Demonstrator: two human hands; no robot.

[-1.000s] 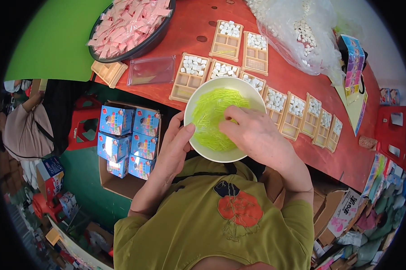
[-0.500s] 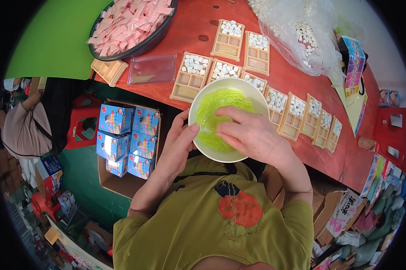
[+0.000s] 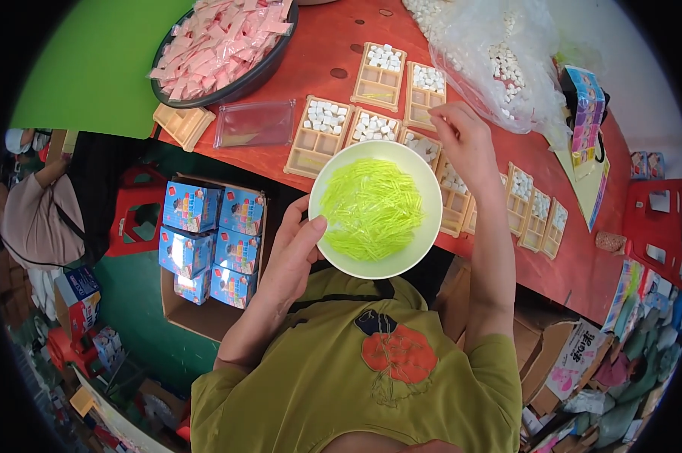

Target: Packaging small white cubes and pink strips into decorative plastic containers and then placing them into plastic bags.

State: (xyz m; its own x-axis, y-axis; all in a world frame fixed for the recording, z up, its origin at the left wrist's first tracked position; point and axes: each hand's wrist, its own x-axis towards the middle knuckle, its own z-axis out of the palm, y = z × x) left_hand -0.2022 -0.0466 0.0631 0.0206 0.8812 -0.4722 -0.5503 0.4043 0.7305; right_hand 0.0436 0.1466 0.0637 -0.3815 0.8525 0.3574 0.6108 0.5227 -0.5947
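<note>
Red table (image 3: 311, 64) and green floor (image 3: 141, 302), bent by the fisheye view and cut off by its dark rim. At the upper edge, the basin (image 3: 264, 81) of pink packets (image 3: 220, 45) is cropped; the clear bag (image 3: 537, 87) of white pieces runs out of view. The bowl (image 3: 432, 215) is held before the torso at the table's near edge and hides the lower parts of some trays (image 3: 318, 141); the right forearm covers others. The bowl's mouth faces up; being round, it has no long axis. Inside, green sticks (image 3: 375, 211) lie heaped, their long axes at many angles. The trays' long axes run mainly away from the person, with white cubes (image 3: 385, 57) in the far compartments. The left hand (image 3: 292, 245) is clamped on the bowl's left side, thumb at the rim, other fingers partly concealed. The right hand (image 3: 465, 140) is above the trays, fingers bent; whether the fingertips meet or pinch a stick cannot be told.
</note>
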